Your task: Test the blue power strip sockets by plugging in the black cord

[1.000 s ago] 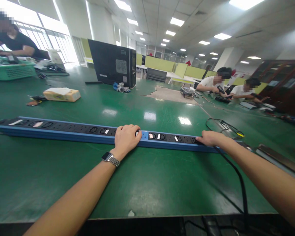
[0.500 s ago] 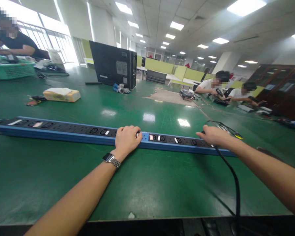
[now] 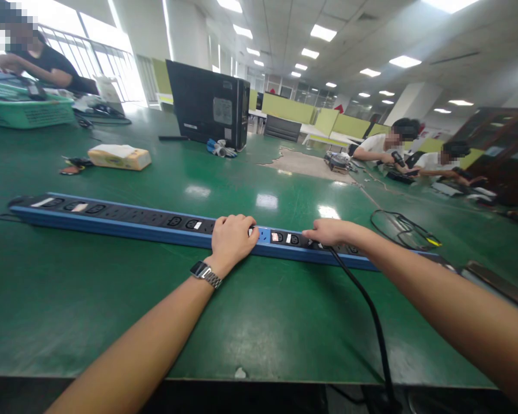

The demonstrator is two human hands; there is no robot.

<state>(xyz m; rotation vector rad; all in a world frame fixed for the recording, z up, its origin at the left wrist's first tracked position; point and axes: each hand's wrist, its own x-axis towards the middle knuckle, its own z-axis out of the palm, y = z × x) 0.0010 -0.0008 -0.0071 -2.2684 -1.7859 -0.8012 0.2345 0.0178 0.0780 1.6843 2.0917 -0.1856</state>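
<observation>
A long blue and black power strip lies across the green table, with rows of sockets and several white labels facing up. My left hand, with a watch at the wrist, is closed over the strip's middle, just left of a bright blue section. My right hand is closed on the plug end of a black power cord over the sockets right of that section. The plug itself is mostly hidden by my fingers, so I cannot tell whether it sits in a socket. From there the cord hangs over the table's front edge.
Behind the strip stand a tissue pack, a black computer case and blue-grey gloves. A coiled black cable lies at right. A green basket is at far left. One person sits at left, two others work at right.
My right hand has moved left along the strip with the cord's plug end, nearer to my left hand. My left hand keeps its hold on the strip. The view has shifted slightly.
</observation>
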